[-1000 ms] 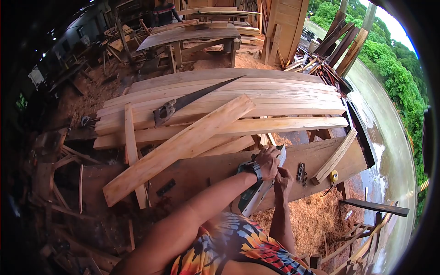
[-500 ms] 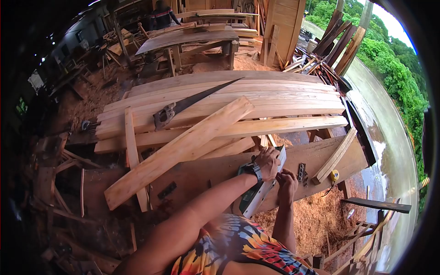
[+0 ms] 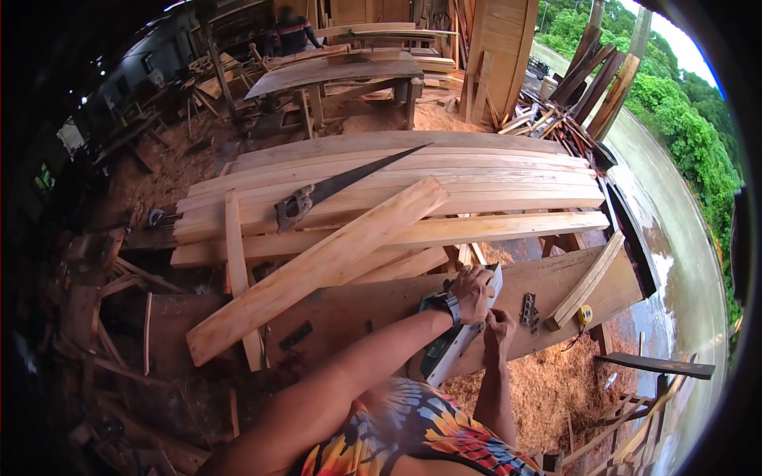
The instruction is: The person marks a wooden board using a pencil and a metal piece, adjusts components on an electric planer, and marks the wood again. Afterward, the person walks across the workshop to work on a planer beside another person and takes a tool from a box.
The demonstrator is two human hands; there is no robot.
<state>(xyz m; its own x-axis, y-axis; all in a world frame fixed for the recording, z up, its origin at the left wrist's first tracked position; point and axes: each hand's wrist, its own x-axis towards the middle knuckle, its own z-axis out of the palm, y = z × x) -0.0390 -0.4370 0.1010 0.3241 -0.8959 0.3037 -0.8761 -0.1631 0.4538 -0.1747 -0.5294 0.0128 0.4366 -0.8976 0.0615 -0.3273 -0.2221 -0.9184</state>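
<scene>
My left hand (image 3: pixel 474 287), with a watch on its wrist, is closed over the far end of what looks like an electric planer (image 3: pixel 446 355). The tool has a dark green body and a long, flat, pale metal sole, and lies tilted on the brown bench plank (image 3: pixel 548 270). Against the sole's right edge, my right hand (image 3: pixel 500 327) has its fingers pinched together. Whatever sits between those fingertips is too small or hidden to tell. Just right of that hand lies a dark metal piece with holes (image 3: pixel 528 309).
A handsaw (image 3: pixel 295 208) rests on a row of planed boards (image 3: pixel 508 178), with a loose board (image 3: pixel 317 274) slanting across them. A yellow tape measure (image 3: pixel 586 314) and a short wood piece (image 3: pixel 589 278) are on the right. Shavings (image 3: pixel 548 397) cover the floor. Another person (image 3: pixel 292 33) stands far back.
The whole view has shifted slightly, so things appear a little lower and further right. Both hands stay at the planer, with the right fingers still pinched at its edge.
</scene>
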